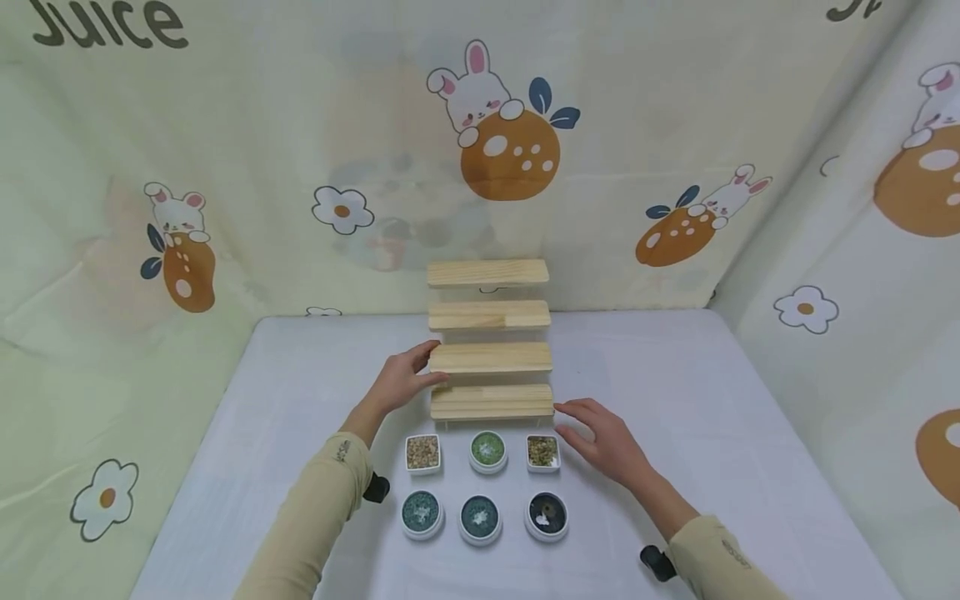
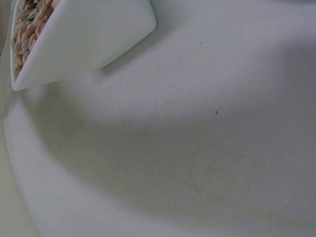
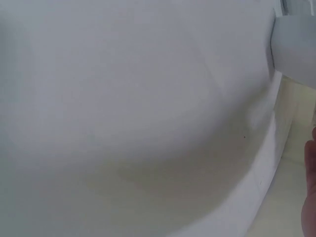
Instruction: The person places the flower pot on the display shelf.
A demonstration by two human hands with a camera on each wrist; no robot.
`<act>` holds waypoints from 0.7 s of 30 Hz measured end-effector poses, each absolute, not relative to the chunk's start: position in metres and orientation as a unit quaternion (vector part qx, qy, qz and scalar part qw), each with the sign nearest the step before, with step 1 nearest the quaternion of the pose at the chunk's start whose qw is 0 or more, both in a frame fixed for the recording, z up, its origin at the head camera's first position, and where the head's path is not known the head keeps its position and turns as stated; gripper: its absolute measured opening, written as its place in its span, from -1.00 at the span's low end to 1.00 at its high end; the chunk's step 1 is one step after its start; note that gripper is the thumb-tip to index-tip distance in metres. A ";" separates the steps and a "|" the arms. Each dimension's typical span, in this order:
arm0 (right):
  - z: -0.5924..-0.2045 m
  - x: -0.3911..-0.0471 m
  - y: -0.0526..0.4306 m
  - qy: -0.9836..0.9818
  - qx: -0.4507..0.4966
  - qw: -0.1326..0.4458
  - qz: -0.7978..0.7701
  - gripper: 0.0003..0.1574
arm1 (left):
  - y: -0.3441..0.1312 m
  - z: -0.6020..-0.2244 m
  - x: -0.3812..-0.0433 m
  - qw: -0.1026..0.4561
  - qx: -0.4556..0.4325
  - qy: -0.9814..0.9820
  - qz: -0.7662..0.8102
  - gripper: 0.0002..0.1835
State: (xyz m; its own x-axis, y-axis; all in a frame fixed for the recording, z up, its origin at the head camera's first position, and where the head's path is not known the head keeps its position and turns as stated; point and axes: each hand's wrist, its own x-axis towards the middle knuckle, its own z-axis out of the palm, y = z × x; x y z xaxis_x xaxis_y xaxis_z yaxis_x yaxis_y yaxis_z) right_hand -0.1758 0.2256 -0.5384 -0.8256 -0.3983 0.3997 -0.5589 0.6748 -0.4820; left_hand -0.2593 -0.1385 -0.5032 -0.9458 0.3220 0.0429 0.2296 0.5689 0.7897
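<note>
A wooden tiered display stand (image 1: pixel 491 358) with several pale boards stands at the back of the table. My left hand (image 1: pixel 399 382) is at its left side, fingertips and thumb about the end of the second-lowest board, fingers fairly straight. Contact there is hard to make out. By the right end of the lowest board (image 1: pixel 491 402) is my right hand (image 1: pixel 606 442), fingers extended and loosely bent, fingertips at or very near the wood. In the right wrist view only part of the right hand (image 3: pixel 310 187) shows, at the right edge.
Before the stand sit small white pots: a square one of beige bits (image 1: pixel 423 452), a round green one (image 1: pixel 488 450), a square one of greenish bits (image 1: pixel 543 452), two round teal ones (image 1: pixel 422 512) (image 1: pixel 480 518) and a round dark one (image 1: pixel 547 514). A printed cloth (image 1: pixel 375 125) hangs behind.
</note>
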 end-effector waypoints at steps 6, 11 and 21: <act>-0.544 -0.169 0.223 -0.884 0.319 0.152 0.307 -0.51 | -0.140 -0.505 -0.260 0.055 0.153 0.883 0.440 -0.17; -0.548 -0.168 0.220 -0.871 0.353 0.148 0.307 -0.44 | -0.140 -0.505 -0.260 0.055 0.155 0.882 0.442 -0.17; -0.562 -0.163 0.217 -0.853 0.372 0.087 0.357 -0.30 | -0.138 -0.504 -0.259 0.059 0.141 0.884 0.442 -0.16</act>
